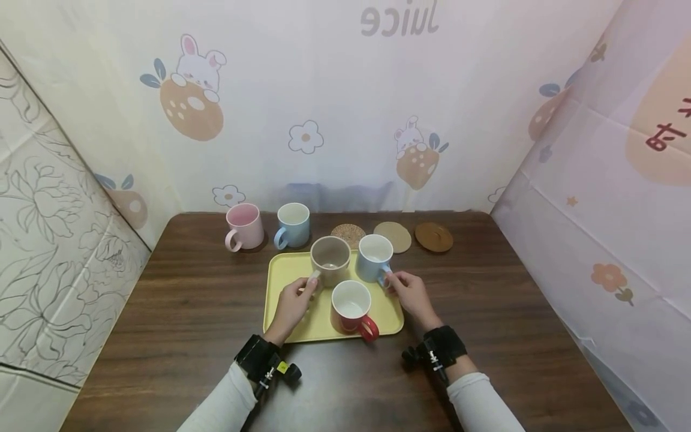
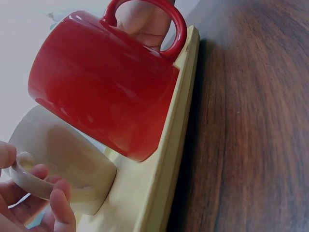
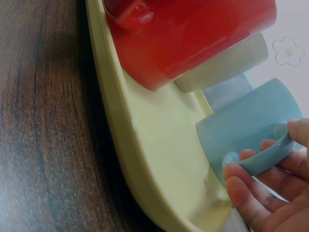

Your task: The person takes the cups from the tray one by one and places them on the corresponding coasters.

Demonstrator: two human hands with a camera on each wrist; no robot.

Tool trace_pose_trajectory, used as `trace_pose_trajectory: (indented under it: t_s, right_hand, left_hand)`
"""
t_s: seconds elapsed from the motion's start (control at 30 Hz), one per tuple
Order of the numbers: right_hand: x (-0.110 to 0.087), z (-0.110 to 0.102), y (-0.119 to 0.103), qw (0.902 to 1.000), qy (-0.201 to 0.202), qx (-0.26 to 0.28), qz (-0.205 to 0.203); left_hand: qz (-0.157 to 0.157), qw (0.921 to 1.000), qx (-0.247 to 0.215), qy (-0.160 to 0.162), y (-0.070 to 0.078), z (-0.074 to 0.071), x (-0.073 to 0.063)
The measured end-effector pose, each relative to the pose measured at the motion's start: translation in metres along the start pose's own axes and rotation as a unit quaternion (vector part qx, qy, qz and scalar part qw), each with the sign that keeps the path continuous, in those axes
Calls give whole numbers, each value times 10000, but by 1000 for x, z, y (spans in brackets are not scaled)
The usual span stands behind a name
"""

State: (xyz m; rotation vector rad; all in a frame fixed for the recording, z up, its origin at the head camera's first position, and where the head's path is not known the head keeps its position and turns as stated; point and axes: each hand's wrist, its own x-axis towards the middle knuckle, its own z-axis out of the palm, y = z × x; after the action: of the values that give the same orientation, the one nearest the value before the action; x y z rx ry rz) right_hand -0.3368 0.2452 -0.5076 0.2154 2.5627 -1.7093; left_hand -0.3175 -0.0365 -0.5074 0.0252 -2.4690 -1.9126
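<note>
On a yellow tray (image 1: pixel 308 327) stand three upright mugs. My left hand (image 1: pixel 294 303) grips the handle of the beige mug (image 1: pixel 330 264) at the tray's back; in the left wrist view its fingers (image 2: pixel 60 203) curl round that handle. At the back right, my right hand (image 1: pixel 410 292) holds the light blue mug (image 1: pixel 373 264) by its handle, fingers looped through it in the right wrist view. The red mug (image 2: pixel 104 82), white inside, sits at the tray's front with its handle toward the lower right, and neither hand touches it.
A pink mug (image 1: pixel 245 227) and another blue mug (image 1: pixel 294 225) stand at the back left of the dark wooden table (image 1: pixel 178 312). Behind the tray lie a woven coaster (image 1: pixel 348 233), a tan coaster (image 1: pixel 394 236) and a brown wooden coaster (image 1: pixel 434 237). A printed curtain hangs behind.
</note>
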Motion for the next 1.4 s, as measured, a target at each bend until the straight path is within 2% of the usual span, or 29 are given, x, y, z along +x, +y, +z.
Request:
trace_pose_trajectory:
  t_s: [0.23, 0.5, 0.67, 1.0, 1.4]
  right_hand:
    - [1, 0, 2, 10000, 31, 5, -25]
    - [1, 0, 1, 10000, 44, 6, 65]
    - [0, -1, 1, 10000, 50, 4, 6]
    - [-4, -3, 4, 10000, 14, -42, 10]
    - [-2, -2, 1, 9999, 47, -89, -5]
  left_hand:
    - [-6, 9968, -766, -211, 0, 4, 1]
    - [-101, 9947, -972, -334, 4, 5, 4]
    - [-355, 9917, -1148, -448, 9, 5, 4]
    - [-437, 9918, -1117, -444, 7, 5, 3]
    - [-311, 9965, -537, -559, 11, -1, 13]
